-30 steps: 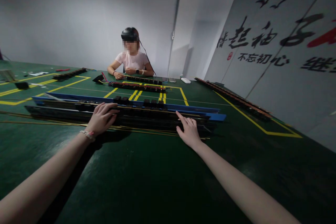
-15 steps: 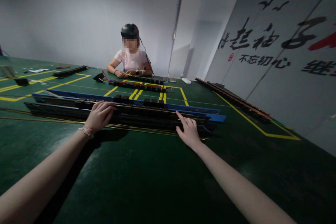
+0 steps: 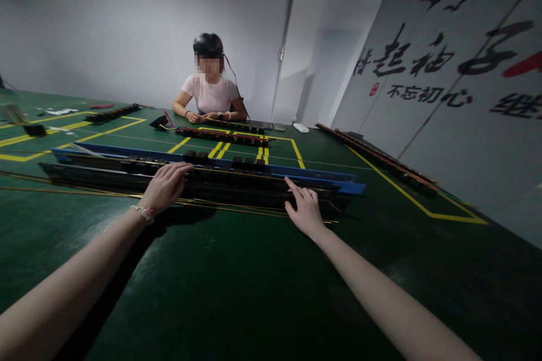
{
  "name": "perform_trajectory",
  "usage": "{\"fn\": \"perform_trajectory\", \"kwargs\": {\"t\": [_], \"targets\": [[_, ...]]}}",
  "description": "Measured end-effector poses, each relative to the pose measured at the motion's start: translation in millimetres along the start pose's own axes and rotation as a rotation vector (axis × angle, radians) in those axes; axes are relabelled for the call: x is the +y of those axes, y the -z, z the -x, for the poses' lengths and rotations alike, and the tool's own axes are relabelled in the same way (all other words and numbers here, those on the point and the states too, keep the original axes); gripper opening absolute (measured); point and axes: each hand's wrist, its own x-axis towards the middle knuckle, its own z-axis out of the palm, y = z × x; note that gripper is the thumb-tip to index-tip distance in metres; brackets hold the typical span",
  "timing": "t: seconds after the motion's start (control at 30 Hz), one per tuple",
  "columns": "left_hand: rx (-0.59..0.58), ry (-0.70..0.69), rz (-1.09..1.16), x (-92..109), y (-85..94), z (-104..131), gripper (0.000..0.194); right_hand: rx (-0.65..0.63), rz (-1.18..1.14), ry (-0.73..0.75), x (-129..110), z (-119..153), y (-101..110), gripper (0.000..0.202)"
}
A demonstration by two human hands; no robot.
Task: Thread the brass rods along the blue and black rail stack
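My left hand (image 3: pixel 166 185), a beaded band at its wrist, has its fingers pressed together over a thin brass-coloured rod (image 3: pixel 237 173); its fingertips are partly hidden. That rod runs rightward along a long black holder with small dark blocks (image 3: pixel 243 163) on it. At the rod's right part, my right hand (image 3: pixel 305 207) touches it with a stretched index finger. The thumb is apart and the other fingers are loosely bent. Behind the blocks lies a long blue strip (image 3: pixel 353 187). Several more thin yellowish rods (image 3: pixel 237 208) lie along the near side of the holder.
Across the green table (image 3: pixel 237 293), a person (image 3: pixel 210 93) in a headset sits with both hands at a dark strip. A wired black strip (image 3: pixel 220 136) lies between us. Yellow tape (image 3: pixel 457 219) marks the tabletop. A long brown-black strip (image 3: pixel 376 158) lies at the right edge.
My left hand has slid slightly to the right along the rod. My right hand stays almost where it was, with its index finger still at the rod.
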Motion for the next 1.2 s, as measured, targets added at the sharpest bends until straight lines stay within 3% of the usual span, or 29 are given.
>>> {"fn": "perform_trajectory", "kwargs": {"t": [0.1,0.23,0.4,0.63,0.8,0.97,1.1,1.2], "targets": [[-0.01,0.002,-0.016,6.7,-3.6,-3.9,0.033,0.011,0.005,0.008,1.2,0.0,-0.6,0.064],[0.06,0.108,-0.057,7.7,-3.5,-9.6,0.025,0.012,-0.005,0.01,0.9,0.1,1.2,0.063],[0.129,0.209,-0.109,-6.4,1.2,-6.4,0.028,0.004,-0.021,0.001,-0.2,0.1,2.1,0.063],[0.131,0.229,-0.169,-23.6,2.8,8.1,0.033,0.024,-0.012,0.004,-0.2,-0.1,0.3,0.064],[0.098,0.139,-0.113,-10.0,3.0,3.9,0.029,-0.002,0.013,-0.003,0.1,-0.1,0.9,0.058],[-0.088,-0.085,0.026,14.0,-4.6,-5.1,0.046,0.035,0.027,0.022,-0.2,-0.3,1.2,0.055],[-0.114,-0.049,0.047,21.0,-9.2,-6.9,0.049,0.132,0.004,0.084,-6.8,1.7,4.9,0.044],[-0.077,-0.031,0.039,18.5,-8.7,-5.8,0.045,0.09,-0.014,0.222,-13.8,3.7,7.8,0.038]]}}
